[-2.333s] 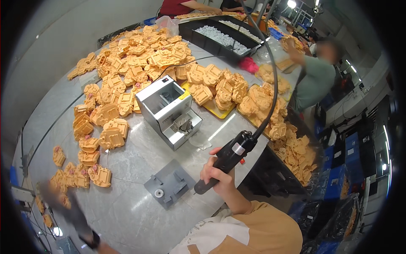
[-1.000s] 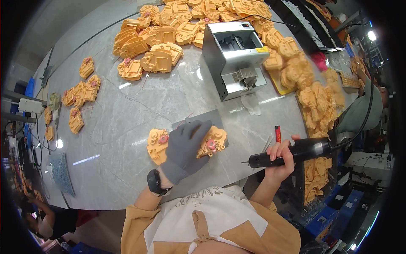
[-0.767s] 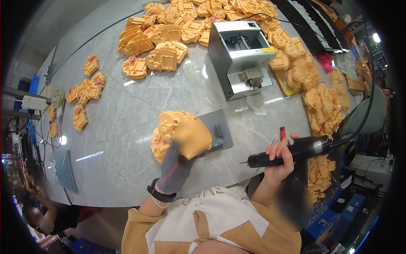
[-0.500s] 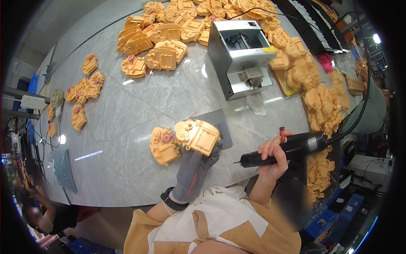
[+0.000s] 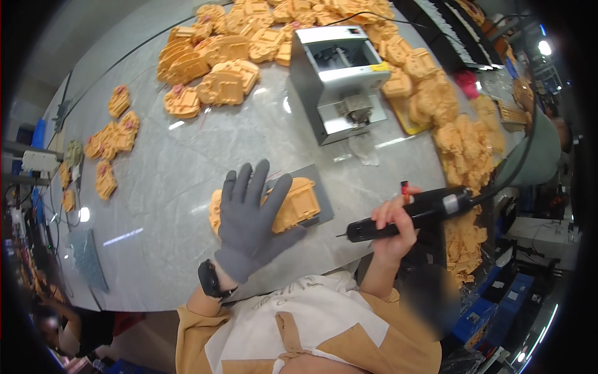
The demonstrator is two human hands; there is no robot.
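My left hand (image 5: 252,218), in a grey glove, is spread over two orange plastic housings near the front of the table, its fingers apart. The right-hand housing (image 5: 298,206) lies on a dark grey plate (image 5: 325,198); the left-hand one (image 5: 215,212) is mostly covered by the glove. Whether my palm touches them I cannot tell. In my bare right hand (image 5: 393,232) is a black corded electric screwdriver (image 5: 430,215), held level with its thin bit pointing left, clear of the housings.
A silver box-shaped machine (image 5: 336,81) stands behind the plate. Piles of orange housings (image 5: 230,53) fill the back, with several more (image 5: 113,140) at the left. Bagged orange parts (image 5: 461,149) line the right edge. A bag of small bluish pieces (image 5: 86,255) lies at the left edge.
My left hand has come up from below the housings, turned, and spread its fingers over them. The right hand still holds the screwdriver. The whole view has shifted slightly.
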